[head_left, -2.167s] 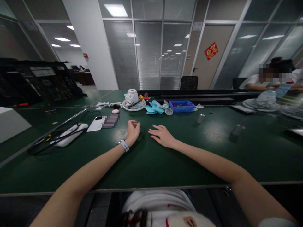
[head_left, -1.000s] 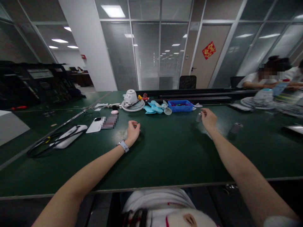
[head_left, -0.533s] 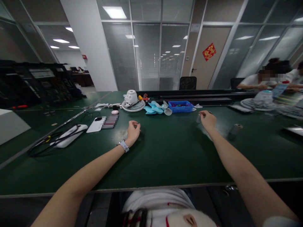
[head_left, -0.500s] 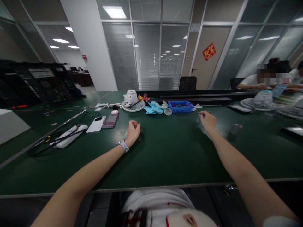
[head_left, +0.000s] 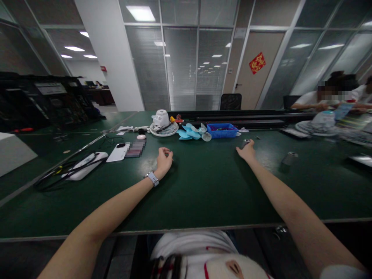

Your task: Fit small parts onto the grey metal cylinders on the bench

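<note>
On the glossy green bench [head_left: 203,193], right of a blue tray [head_left: 226,134], I saw the right hand [head_left: 248,151] gripping a grey metal cylinder [head_left: 245,142]; the left hand [head_left: 164,161] was curled, and I couldn't tell if it held anything. Gold characters [head_left: 257,62] I couldn't make out filled a red diamond sign [head_left: 257,64] on the far door [head_left: 252,89], beside glass partitions [head_left: 181,62] with blinds [head_left: 149,69].

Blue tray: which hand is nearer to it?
Right. The right hand, around a metal cylinder, is to the near right of the blue tray; the left hand is farther off, to the tray's near left.
</note>
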Demonstrator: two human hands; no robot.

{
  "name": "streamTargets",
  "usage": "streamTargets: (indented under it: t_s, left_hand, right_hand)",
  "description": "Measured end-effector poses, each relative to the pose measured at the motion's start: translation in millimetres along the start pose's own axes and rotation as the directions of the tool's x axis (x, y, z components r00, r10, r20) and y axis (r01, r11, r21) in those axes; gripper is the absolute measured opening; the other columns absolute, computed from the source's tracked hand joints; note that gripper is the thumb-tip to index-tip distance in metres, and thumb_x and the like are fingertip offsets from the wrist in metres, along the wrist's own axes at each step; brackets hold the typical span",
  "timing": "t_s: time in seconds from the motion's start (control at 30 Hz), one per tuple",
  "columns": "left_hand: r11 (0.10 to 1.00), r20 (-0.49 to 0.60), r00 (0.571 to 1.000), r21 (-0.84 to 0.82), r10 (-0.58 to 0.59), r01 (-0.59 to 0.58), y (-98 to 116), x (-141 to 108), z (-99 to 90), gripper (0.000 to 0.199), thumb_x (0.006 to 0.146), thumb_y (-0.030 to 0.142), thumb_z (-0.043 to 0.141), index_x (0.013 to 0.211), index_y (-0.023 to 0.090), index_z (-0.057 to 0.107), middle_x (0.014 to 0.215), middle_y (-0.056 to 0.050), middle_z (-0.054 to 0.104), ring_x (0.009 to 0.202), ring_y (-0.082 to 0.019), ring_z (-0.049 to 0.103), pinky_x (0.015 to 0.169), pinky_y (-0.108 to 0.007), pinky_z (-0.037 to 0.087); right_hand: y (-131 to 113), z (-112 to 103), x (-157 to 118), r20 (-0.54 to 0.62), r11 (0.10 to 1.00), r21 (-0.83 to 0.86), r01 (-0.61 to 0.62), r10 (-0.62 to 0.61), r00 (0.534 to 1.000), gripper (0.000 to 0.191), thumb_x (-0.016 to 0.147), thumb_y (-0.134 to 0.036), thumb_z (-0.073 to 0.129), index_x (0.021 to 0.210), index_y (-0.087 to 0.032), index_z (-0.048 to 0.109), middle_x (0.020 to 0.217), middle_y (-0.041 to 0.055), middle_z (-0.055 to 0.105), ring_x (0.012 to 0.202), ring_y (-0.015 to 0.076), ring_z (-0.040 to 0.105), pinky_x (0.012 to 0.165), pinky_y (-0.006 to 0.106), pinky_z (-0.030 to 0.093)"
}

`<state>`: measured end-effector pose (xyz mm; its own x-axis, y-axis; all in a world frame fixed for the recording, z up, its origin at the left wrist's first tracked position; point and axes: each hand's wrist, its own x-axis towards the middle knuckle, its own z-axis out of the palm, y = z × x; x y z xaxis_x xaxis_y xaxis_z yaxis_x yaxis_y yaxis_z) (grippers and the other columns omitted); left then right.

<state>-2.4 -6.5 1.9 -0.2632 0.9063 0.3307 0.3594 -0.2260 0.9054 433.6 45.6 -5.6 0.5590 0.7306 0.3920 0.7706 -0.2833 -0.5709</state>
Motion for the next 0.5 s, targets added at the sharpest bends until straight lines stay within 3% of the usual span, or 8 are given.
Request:
streamTargets:
  t_s: [0.2,0.5]
  left_hand:
    - [1.000,-0.008,1.000,0.006,-0.001,0.001,-0.3,0.7,0.3,0.021,0.085,0.025,0.057,0.101,0.021,0.043,0.087,0.002,0.059,0.058,-0.010,0.059,0.059,-0.025,0.048]
    - [1.000,0.001,1.000,-0.003,-0.013,0.013,4.8,-2.2,-0.9,0.021,0.085,0.023,0.057,0.100,0.022,0.042,0.085,0.002,0.058,0.057,-0.010,0.058,0.059,-0.025,0.047]
  right_hand:
    - [5.1,-5.1,7.1,0.023,0.988,0.089,-0.123,0.121,0.992,0.043,0.079,-0.037,0.066,0.115,-0.015,0.055,0.111,0.0190,0.068,0.107,0.0314,0.066,0.095,0.045,0.049]
    - [10.6,0.3,14.7,-0.022,0.974,0.180,-0.138,0.145,0.989,0.037,0.073,-0.035,0.073,0.104,-0.017,0.063,0.103,0.0138,0.071,0.098,0.0282,0.068,0.090,0.043,0.051]
